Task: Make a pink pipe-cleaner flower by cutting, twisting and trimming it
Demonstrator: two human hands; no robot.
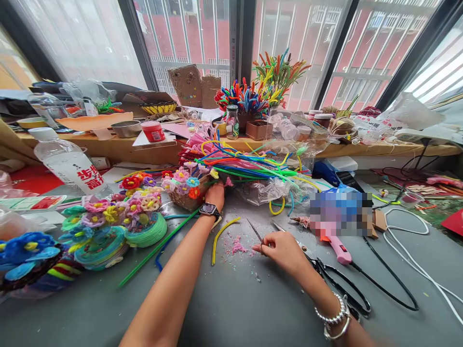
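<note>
My left hand (pixel 215 193) reaches forward to a small basket of pipe-cleaner flowers (pixel 188 185), its fingers curled against the basket's right side; a black smartwatch sits on the wrist. My right hand (pixel 281 246) rests on the grey table (pixel 231 308), fingers pinched on the handle end of thin metal tweezers (pixel 254 229). Pink fuzz scraps (pixel 237 247) lie just left of that hand, and a yellow pipe cleaner (pixel 221 233) lies between my arms. A heap of coloured pipe cleaners (pixel 246 161) in a plastic bag lies behind both hands.
Finished flower baskets (pixel 108 226) crowd the left side, with a water bottle (pixel 70 164) behind. A pink glue gun (pixel 334 246), black scissors (pixel 340 284) and white and black cords (pixel 408 255) lie right. A cluttered wooden shelf (pixel 119 144) runs under the window.
</note>
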